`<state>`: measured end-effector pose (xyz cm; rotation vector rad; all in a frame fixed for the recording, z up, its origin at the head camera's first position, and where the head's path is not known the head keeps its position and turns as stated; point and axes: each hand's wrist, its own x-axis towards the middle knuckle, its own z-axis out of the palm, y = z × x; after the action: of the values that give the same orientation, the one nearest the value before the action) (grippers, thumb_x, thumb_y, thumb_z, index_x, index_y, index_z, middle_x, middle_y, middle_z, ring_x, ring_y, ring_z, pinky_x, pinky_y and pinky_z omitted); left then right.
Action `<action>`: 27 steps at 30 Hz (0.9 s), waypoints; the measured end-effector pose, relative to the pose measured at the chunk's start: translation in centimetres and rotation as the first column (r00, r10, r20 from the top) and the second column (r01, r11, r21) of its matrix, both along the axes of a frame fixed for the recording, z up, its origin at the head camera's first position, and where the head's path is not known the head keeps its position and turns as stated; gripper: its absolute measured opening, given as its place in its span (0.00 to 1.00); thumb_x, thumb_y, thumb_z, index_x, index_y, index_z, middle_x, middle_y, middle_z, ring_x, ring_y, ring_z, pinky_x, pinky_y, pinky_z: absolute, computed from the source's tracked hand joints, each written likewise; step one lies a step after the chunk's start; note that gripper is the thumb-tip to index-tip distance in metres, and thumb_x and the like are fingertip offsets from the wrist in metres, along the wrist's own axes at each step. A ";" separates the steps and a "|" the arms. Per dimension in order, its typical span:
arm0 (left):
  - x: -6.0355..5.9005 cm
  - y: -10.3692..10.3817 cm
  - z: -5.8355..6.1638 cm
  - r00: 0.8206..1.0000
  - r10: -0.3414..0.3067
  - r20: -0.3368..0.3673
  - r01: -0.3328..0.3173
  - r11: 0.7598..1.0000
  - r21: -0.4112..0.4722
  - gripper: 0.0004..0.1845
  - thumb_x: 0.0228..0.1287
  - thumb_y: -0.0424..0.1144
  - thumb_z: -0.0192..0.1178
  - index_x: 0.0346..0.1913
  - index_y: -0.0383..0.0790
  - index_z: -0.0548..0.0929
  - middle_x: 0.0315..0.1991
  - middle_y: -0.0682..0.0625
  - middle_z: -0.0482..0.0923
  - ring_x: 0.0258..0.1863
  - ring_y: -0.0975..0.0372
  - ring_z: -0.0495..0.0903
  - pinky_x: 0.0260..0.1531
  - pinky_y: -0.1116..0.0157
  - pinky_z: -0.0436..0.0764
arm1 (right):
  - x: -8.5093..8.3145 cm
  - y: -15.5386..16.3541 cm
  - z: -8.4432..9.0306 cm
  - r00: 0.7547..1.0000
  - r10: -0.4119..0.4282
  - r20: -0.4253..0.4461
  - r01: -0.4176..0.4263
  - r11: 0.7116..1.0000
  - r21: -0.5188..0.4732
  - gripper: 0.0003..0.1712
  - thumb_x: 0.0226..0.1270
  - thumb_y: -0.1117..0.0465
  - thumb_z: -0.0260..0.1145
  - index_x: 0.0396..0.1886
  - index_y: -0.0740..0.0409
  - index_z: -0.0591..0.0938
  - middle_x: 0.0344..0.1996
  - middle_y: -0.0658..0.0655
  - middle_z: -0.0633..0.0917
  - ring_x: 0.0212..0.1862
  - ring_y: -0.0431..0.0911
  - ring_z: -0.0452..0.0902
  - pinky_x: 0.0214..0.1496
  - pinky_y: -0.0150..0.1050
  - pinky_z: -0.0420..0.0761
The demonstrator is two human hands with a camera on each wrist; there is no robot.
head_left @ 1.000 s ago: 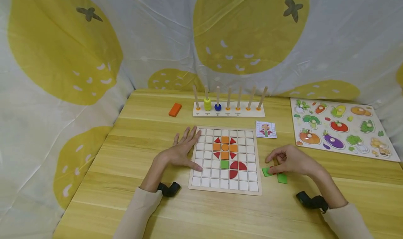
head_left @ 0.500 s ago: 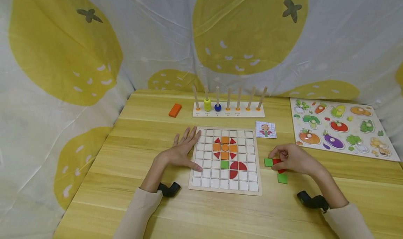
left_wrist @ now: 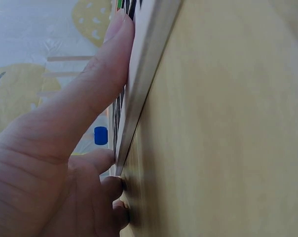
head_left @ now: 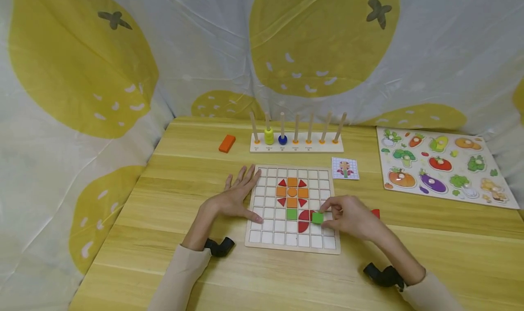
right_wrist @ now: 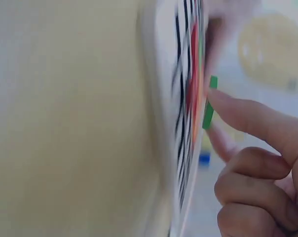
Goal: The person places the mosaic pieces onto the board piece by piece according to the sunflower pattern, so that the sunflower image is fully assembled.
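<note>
Your right hand [head_left: 348, 218] pinches a green square tile [head_left: 317, 218] between thumb and fingertips, just above the grid board [head_left: 333, 249], over the red half-circle pieces [head_left: 304, 220] in the lower middle cells. In the right wrist view the tile [right_wrist: 208, 102] shows edge-on, held just off the board face; the frame is blurred, so whether it touches is unclear.

Your left hand [head_left: 237, 197] lies flat with fingers straight and spread, on the table [head_left: 262, 279] against the board's left edge, thumb on the board. The left wrist view confirms it: thumb [left_wrist: 90, 94] laid along the board rim [left_wrist: 149, 74], nothing gripped.

On the board: an orange-and-red flower pattern [head_left: 292, 193] with one green square [head_left: 291, 214] directly below it, beside the red half-circles.

Around it:
- a red piece [head_left: 375, 213] on the table just right of your right hand, partly hidden
- a small pattern card [head_left: 345, 168] near the board's top-right corner
- a peg rack [head_left: 296, 142] behind the board, with a yellow ring [head_left: 269, 136] and a blue ring [head_left: 282, 140] on two pegs
- an orange block [head_left: 227, 143] left of the rack
- a vegetable puzzle [head_left: 444, 168] far right, well apart
</note>
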<state>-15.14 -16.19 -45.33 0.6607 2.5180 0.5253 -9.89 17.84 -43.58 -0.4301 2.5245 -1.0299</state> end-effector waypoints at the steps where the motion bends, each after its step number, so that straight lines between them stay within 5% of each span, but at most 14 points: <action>1: 0.0 0.0 0.0 1.000 0.000 -0.001 0.000 1.000 0.000 0.71 0.41 0.69 0.69 0.77 0.49 0.30 0.77 0.49 0.18 0.77 0.50 0.19 0.71 0.39 0.27 | 0.3 -1.0 0.0 1.000 0.011 0.001 -0.011 1.000 0.006 0.13 0.49 0.58 0.78 0.36 0.51 0.85 0.14 0.46 0.67 0.18 0.36 0.59 0.21 0.28 0.58; 9: -0.1 0.2 0.1 1.000 -0.007 -0.007 0.007 1.000 0.004 0.71 0.42 0.69 0.69 0.77 0.49 0.30 0.78 0.48 0.18 0.77 0.50 0.20 0.72 0.39 0.28 | 1.2 -5.5 -0.2 0.998 0.023 -0.054 -0.020 0.998 0.059 0.12 0.46 0.58 0.79 0.31 0.51 0.85 0.12 0.45 0.66 0.17 0.37 0.59 0.22 0.28 0.56; 27: 0.0 0.0 0.1 1.000 -0.005 -0.014 0.005 1.000 -0.003 0.70 0.43 0.69 0.69 0.77 0.48 0.31 0.78 0.47 0.19 0.77 0.49 0.21 0.72 0.39 0.28 | 0.8 -5.7 -0.8 0.996 0.075 -0.051 -0.078 0.995 -0.062 0.13 0.47 0.61 0.79 0.36 0.48 0.91 0.16 0.42 0.77 0.21 0.35 0.61 0.21 0.26 0.59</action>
<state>-15.09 -16.15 -45.19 0.6713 2.5289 0.5170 -9.13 12.17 -44.43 -0.5727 2.5016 -1.0855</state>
